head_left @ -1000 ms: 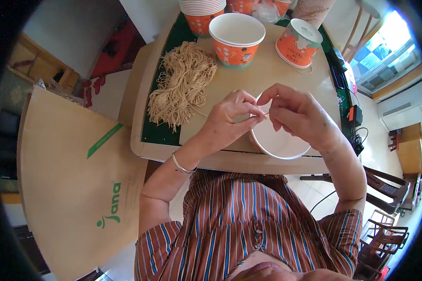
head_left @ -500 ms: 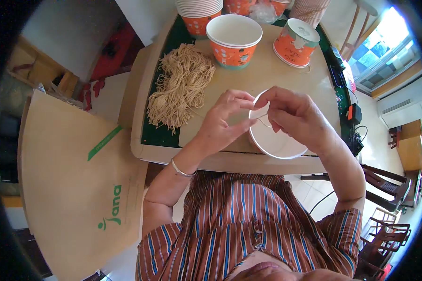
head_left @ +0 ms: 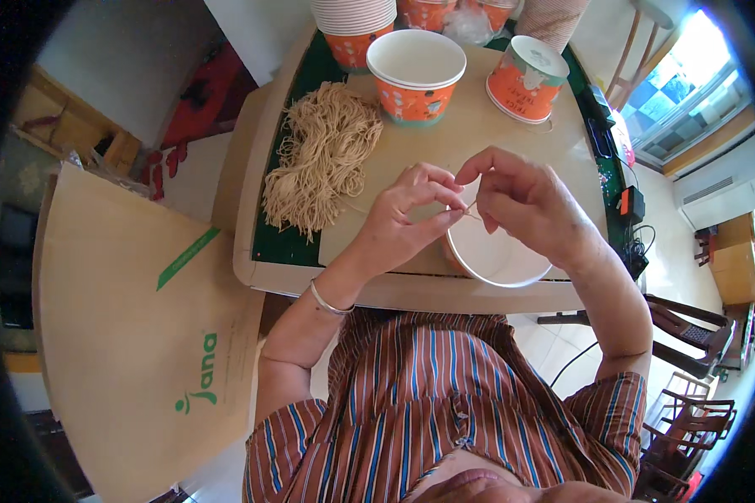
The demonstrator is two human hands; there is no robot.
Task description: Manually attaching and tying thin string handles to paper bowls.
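Note:
My left hand (head_left: 409,210) and my right hand (head_left: 524,199) meet over the near side of the table, both closed in a pinch. Between their fingertips runs a short bit of thin beige string (head_left: 472,215). Directly below them is a white-lined paper bucket (head_left: 505,260), its mouth facing up and its far rim partly hidden by my fingers. A loose bundle of the same beige string (head_left: 323,159) lies to the left, and one strand trails from it toward my left hand.
Nested orange paper buckets (head_left: 417,92) stand behind my hands. An upside-down bucket (head_left: 528,84) is at the right, with a bit of string at its rim. A taller bucket stack (head_left: 356,42) rises at the back. A large cardboard sheet (head_left: 134,335) leans left of the table.
The fingertips of my left hand have closed together on the string, close to my right fingers. The bucket and the string bundle stay in place.

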